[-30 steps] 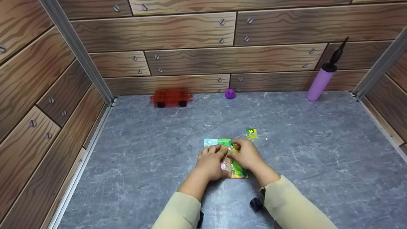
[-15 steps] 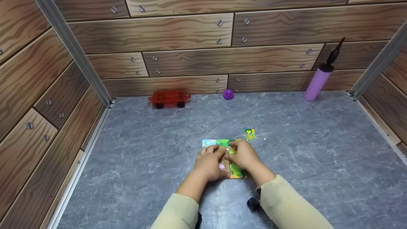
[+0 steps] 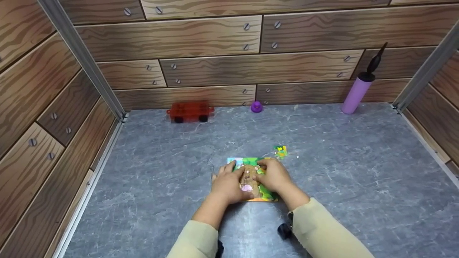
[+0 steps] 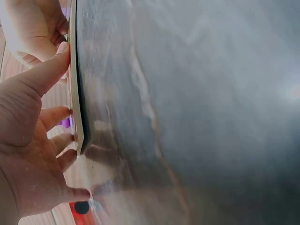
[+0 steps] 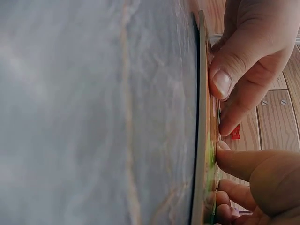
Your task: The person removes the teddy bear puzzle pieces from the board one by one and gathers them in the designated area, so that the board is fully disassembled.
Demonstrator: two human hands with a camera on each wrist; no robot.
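Note:
A colourful jigsaw puzzle board lies flat on the grey table, a brown figure with a pink patch showing in its middle. My left hand rests on the board's left part, fingers spread. In the left wrist view its thumb touches the near edge of the board. Thumb and index finger of my right hand press down around a yellow-green puzzle piece at the board's upper right; the curled fingers partly hide it. A loose green-and-yellow puzzle piece lies just beyond the board's upper right corner.
Along the back wall stand a red see-through toy wagon, a small purple toy and a purple hand pump with a black top. Wood-patterned panels wall in the back and sides.
My left hand has slid left and spread its fingers, uncovering more of the board's brown middle. The right hand stays at the upper right part. The head view has shifted slightly.

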